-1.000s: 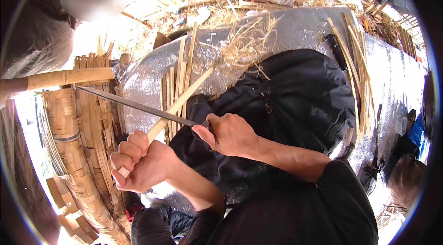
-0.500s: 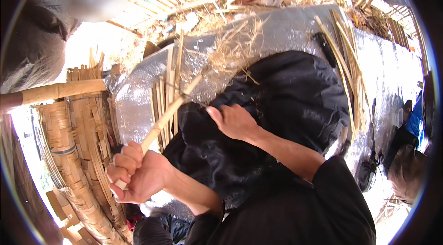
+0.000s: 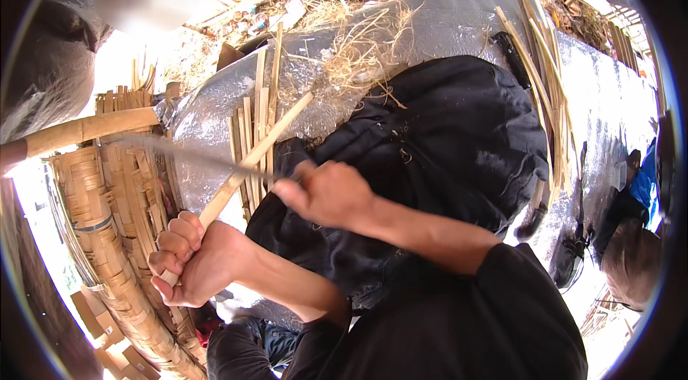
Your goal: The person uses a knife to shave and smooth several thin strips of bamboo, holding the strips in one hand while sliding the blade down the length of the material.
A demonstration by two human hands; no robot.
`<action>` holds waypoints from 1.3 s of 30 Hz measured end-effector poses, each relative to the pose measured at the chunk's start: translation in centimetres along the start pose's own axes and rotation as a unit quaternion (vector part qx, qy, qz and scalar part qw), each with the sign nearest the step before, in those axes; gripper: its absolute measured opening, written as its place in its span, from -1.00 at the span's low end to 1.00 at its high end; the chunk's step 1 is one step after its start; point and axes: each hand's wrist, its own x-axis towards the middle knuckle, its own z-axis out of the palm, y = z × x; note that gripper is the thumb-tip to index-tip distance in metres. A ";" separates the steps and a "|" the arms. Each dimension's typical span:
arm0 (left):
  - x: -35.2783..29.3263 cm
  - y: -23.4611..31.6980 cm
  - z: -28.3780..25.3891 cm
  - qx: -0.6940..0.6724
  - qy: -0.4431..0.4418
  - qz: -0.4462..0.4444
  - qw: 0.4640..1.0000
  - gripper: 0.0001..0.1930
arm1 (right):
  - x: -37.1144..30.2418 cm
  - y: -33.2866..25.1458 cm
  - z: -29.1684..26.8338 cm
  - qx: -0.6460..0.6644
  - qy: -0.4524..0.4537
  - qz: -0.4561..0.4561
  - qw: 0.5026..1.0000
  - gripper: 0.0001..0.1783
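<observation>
My left hand is closed around the lower end of a pale bamboo strip, which slants up and to the right. In my right hand is a knife, its long thin blade blurred by motion. The blade lies across the strip a little above my left fist and points to the left. My fingers hide the knife's handle. Black cloth covers my lap beneath both hands.
Several bamboo strips stand beyond the held one, and another bundle lies at the right. Thin shavings are heaped on a silvery sheet. Woven bamboo baskets stand at the left. A dark-handled tool rests near the right bundle.
My right hand has moved down and left with the knife, so the blade now crosses the strip nearer my left fist. My left hand still grips the strip, slightly farther left.
</observation>
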 end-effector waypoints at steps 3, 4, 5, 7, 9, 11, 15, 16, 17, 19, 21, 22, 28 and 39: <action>0.6 -0.2 -1.3 -0.032 -0.042 -0.008 0.999 -0.59 | 1.1 7.0 2.1 -0.017 0.071 0.047 0.996 -0.30; 0.7 -0.3 -1.3 -0.021 -0.034 0.007 0.999 -0.59 | 1.4 6.9 1.6 -0.017 0.065 0.054 0.996 -0.30; 0.2 -0.5 0.1 -0.011 -0.022 0.020 1.000 -0.59 | 1.4 7.0 1.1 -0.022 0.057 0.062 0.996 -0.29; -0.7 -0.2 1.2 -0.012 -0.030 0.011 0.999 -0.59 | 1.3 3.3 -0.2 -0.029 0.008 0.029 0.999 -0.27; -0.4 -0.3 1.2 0.005 -0.014 0.012 1.000 -0.59 | 1.7 4.4 0.5 -0.031 0.033 -0.025 0.999 -0.26; 0.3 -0.4 -0.1 0.039 -0.010 0.015 0.999 -0.58 | 2.4 11.6 0.3 -0.067 0.009 0.083 0.994 -0.23; 0.2 -0.6 1.9 0.036 0.013 0.026 0.999 -0.58 | 3.0 8.9 -0.2 -0.018 0.013 0.096 0.995 -0.18; 0.1 -0.7 1.8 0.042 0.021 0.024 0.999 -0.58 | 2.2 6.1 -0.6 -0.027 0.006 0.084 0.996 -0.25; 0.4 -0.8 2.0 0.039 0.028 0.025 0.999 -0.57 | 1.9 6.1 -0.1 -0.034 0.016 0.060 0.998 -0.26; 1.2 -0.8 1.4 0.049 0.038 0.022 0.998 -0.57 | 2.0 9.6 2.0 -0.034 0.053 0.070 0.996 -0.25; 1.7 -0.5 -0.3 0.017 0.011 -0.002 1.000 -0.58 | 2.7 14.1 1.1 -0.028 0.004 0.164 0.986 -0.20; 2.0 -0.4 -0.8 0.001 -0.002 -0.013 1.000 -0.58 | 2.9 14.5 0.8 -0.048 -0.002 0.177 0.983 -0.19; 4.0 -0.3 -1.5 0.060 0.139 0.027 0.988 -0.62 | 1.3 8.9 1.6 -0.046 -0.017 0.135 0.990 -0.19; 3.3 -0.1 -1.9 0.018 0.142 0.017 0.990 -0.60 | 1.8 11.8 -1.0 -0.073 -0.039 0.199 0.977 -0.17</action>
